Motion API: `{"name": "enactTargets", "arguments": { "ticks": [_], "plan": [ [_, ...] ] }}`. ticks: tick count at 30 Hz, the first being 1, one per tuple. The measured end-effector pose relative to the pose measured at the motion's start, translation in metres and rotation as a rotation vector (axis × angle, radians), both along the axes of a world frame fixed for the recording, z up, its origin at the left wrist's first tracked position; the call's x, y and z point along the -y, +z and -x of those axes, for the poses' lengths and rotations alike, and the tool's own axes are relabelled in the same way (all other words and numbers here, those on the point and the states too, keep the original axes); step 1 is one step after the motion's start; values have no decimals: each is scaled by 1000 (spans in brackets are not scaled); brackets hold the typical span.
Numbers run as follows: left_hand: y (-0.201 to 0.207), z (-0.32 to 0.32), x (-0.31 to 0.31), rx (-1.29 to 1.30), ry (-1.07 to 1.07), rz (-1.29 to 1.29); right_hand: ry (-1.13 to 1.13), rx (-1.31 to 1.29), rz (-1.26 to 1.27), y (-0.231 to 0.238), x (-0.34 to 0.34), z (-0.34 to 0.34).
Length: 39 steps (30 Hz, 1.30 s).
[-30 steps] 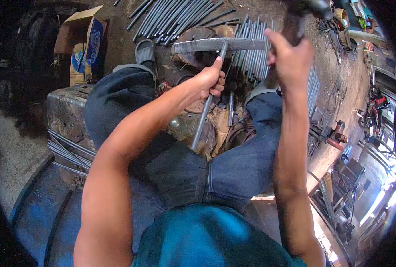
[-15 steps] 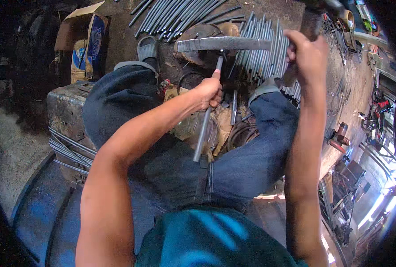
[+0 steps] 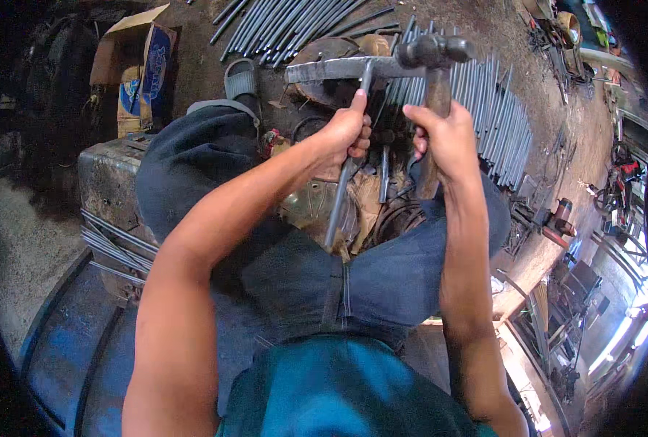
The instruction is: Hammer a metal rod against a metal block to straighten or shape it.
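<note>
My left hand is wrapped round a grey metal rod. The rod's far end rests on or just over a flat steel bar, which lies crosswise above a round block. In my right hand is the wooden handle of a hammer, its dark steel head raised beside the bar's right end and hiding part of it. Whether the head touches the bar, I cannot tell. The rod's near end points down between my knees.
Many loose rods lie in a far pile and a right pile. A cardboard box stands at the far left, by a worn metal case with thin rods along its side. Tools clutter the right. A grey sandal shows beyond my left knee.
My right hand has swung the hammer leftward and in towards the bar, bringing its head into clear view. The rod in my left hand has shifted slightly, its far end now over the bar.
</note>
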<state>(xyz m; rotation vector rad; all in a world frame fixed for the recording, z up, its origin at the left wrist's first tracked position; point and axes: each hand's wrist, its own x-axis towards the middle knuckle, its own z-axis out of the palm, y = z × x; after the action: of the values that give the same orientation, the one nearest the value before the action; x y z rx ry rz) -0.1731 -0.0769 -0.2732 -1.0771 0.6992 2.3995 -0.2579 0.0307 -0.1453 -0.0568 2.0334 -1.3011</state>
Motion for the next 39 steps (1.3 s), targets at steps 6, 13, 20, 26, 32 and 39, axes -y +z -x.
{"name": "enactTargets", "arguments": {
  "ticks": [6,13,20,26,32,39],
  "plan": [
    [-7,5,-1,-1,6,38,43,-157,-15,16,20,7],
    [-21,-5,-4,52,-46,353,-21,-556,354,40,62,9],
    [-36,-11,-30,3,-185,582,32,-220,-71,-49,37,14],
    [-49,-19,-27,7,-154,586,-72,-404,358,65,44,12],
    [-39,-13,-6,-131,-64,11,-141,-478,452,40,25,-9],
    [-52,-13,2,-156,-80,-65,251,-384,-268,-99,15,12]
  ]
}}
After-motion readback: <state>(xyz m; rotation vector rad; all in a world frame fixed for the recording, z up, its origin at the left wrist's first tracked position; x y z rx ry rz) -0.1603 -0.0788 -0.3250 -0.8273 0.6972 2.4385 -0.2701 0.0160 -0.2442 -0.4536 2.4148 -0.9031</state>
